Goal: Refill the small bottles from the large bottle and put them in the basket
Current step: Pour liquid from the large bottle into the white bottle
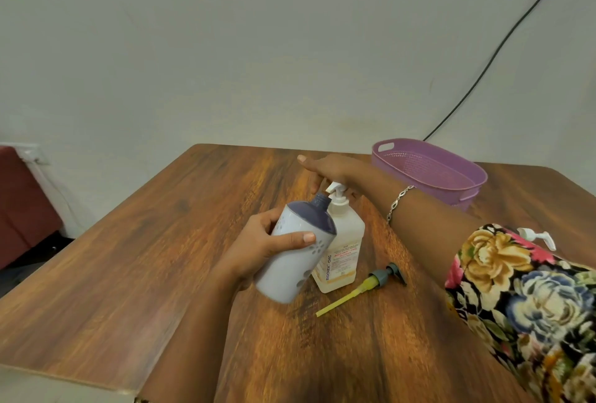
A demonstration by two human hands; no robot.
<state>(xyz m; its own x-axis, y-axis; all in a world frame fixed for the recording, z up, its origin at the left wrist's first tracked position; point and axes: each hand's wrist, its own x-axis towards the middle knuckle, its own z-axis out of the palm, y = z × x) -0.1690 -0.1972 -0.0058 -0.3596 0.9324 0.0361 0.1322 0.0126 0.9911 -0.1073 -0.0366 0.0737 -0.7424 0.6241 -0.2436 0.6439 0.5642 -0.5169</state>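
Two risks stand out. The left hand (258, 248) grips the small bottle (296, 260) around its body, thumb across the front and fingers curled behind. It holds the bottle tilted off the table (161, 257), with the open neck up against the nozzle of the large bottle (342, 251). That neck is narrow, so if it drifts off the nozzle, a stroke would likely send liquid down the outside or onto the wood. The right hand (329, 167) lies palm-down over the large bottle's pump head (337, 191), fingers mostly straight and wrapped around nothing. A push that lands off-centre could tip the tall large bottle, since nothing else steadies it.

The small bottle is pale lavender-white with a dark purple shoulder and neck and a scattered flower print. It is opaque, so its fill level cannot be seen. Its loose pump (380, 278), grey-headed with a yellow tube, lies on the table just right of the large bottle and could roll. The purple basket (419, 173) stands behind, well apart.
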